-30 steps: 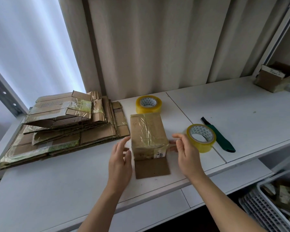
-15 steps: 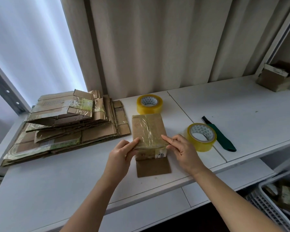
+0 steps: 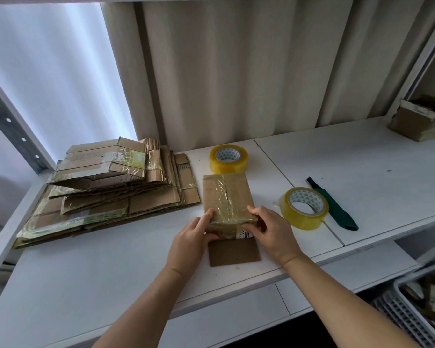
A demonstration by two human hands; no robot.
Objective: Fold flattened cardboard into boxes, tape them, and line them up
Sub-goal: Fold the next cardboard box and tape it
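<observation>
Nearest you, at the front edge of the white table (image 3: pixel 116 285), your left hand (image 3: pixel 189 243) and right hand (image 3: pixel 271 236) grip the near end of the box (image 3: pixel 227 200), one on each side. Left fingers curl against its near left corner, thumb on the near face. Right fingers curl over the near right corner, thumb on the near face as well. One loose flap (image 3: pixel 234 251) lies flat on the table from the box's near end toward you, between your wrists, its near edge short of the table's front lip. Clear tape runs lengthwise over the box top.

Bare table surface lies left of your left forearm, bounded farther left by the stack of flattened cardboard (image 3: pixel 106 194). That stack's right edge sits just beside the box's far left corner, not clearly touching.

Right of your right hand, a tape roll (image 3: pixel 304 208) lies flat, near the box and apart from it. A green-handled cutter (image 3: pixel 337 209) rests just behind it, angled toward the front edge. Open surface extends beyond it to the right.

Farther back, a second tape roll (image 3: pixel 228 159) sits just behind the box's far end. At the far right rear stands an open brown carton (image 3: pixel 412 121). A white basket (image 3: pixel 422 312) shows below the table at lower right.
</observation>
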